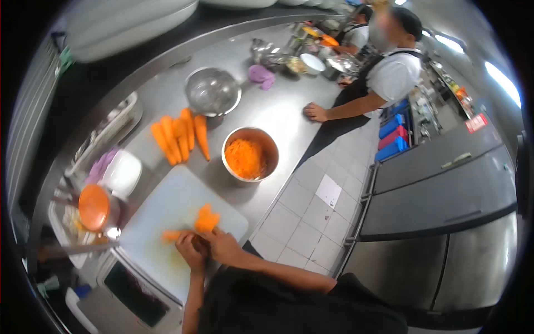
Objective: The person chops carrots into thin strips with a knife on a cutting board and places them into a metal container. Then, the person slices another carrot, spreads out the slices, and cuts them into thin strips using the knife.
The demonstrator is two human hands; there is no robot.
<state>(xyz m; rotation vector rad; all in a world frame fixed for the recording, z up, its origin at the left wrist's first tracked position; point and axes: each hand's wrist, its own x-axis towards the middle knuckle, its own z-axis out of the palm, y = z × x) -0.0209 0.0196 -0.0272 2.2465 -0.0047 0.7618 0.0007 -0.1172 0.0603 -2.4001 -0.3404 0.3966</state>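
A pale cutting board (167, 209) lies on the steel table, with my two hands close together over its near right part. My left hand (192, 250) is closed, fingers curled on a carrot piece (171, 236) whose end sticks out to the left. Right beside it, my right hand (223, 246) is closed too; what it grips is hidden by the fingers and blur. Just beyond the hands sits a small heap of carrot slices (207, 218). Several whole peeled carrots (181, 136) lie past the board, and a steel pot (273, 149) holds shredded carrot (245, 158).
A steel bowl (213, 92) and a purple cloth (261, 77) lie farther back. An orange-topped container (95, 209) and a white container (122, 172) stand left of the board. A co-worker (389, 78) leans a hand on the table's right edge; another person is behind. Steel refrigerators (439, 189) line the right.
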